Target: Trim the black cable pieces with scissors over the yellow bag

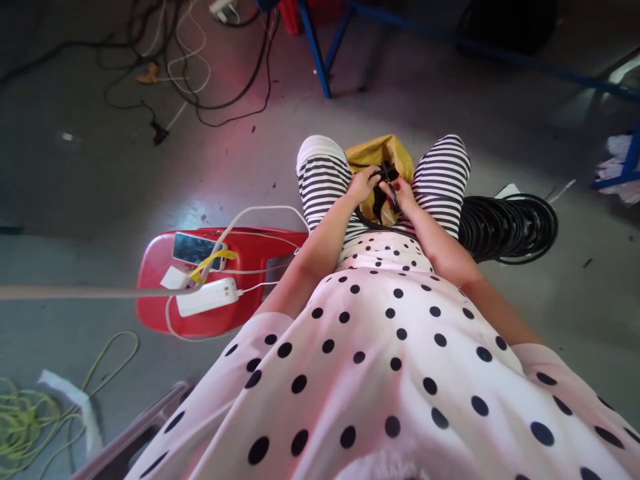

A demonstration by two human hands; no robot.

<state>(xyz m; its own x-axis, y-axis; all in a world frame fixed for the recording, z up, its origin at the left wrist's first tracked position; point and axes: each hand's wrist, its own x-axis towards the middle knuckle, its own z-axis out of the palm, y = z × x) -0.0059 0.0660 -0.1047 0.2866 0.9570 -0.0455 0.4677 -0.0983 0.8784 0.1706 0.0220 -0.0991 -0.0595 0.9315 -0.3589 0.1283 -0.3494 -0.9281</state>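
Note:
Between the knees, my left hand [363, 185] is closed, its fingertips pinching a black rubber-looking strip [389, 173]. My right hand [404, 195] closes on the same dark piece from the other side, and a small dark loop [394, 198] shows by its fingers. I cannot tell whether that loop belongs to the strip or to a tool. Under both hands a yellow bag [364, 155] gapes, with black pieces visible inside. A thin black length [373, 225] curves over the lap. Right of the right thigh lies a thick stack of black rings or coils [505, 228].
On the left, a red stool [155, 260] carries a phone [195, 249], a white power adapter [207, 297] and white cables. Tangled cords [187, 60] cover the floor at upper left. Blue metal legs [316, 53] stand ahead. Yellow-green cord [25, 417] lies at lower left.

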